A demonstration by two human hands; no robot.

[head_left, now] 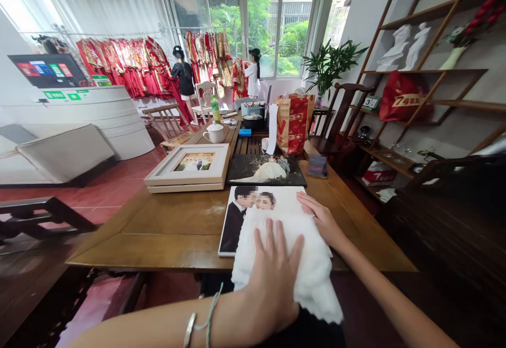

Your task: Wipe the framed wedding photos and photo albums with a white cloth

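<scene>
My left hand [274,269] lies flat with spread fingers on a white cloth [316,279]. Beneath the cloth is a photo panel [230,232] showing a couple, and the cloth covers much of its lower right. The cloth's near end hangs over the table edge. My right hand [321,216] rests with its fingers stretched out along the panel's right edge, by the upper right corner. Just behind lies a dark photo panel [245,171] with a figure in a white gown.
White picture frames [162,178] are stacked on the wooden table [158,232] at left. Further back stand a lidded white mug [215,133], a green bottle [215,109] and a red paper bag [292,126]. Two people stand by clothes racks, and a shelf [430,71] runs along the right.
</scene>
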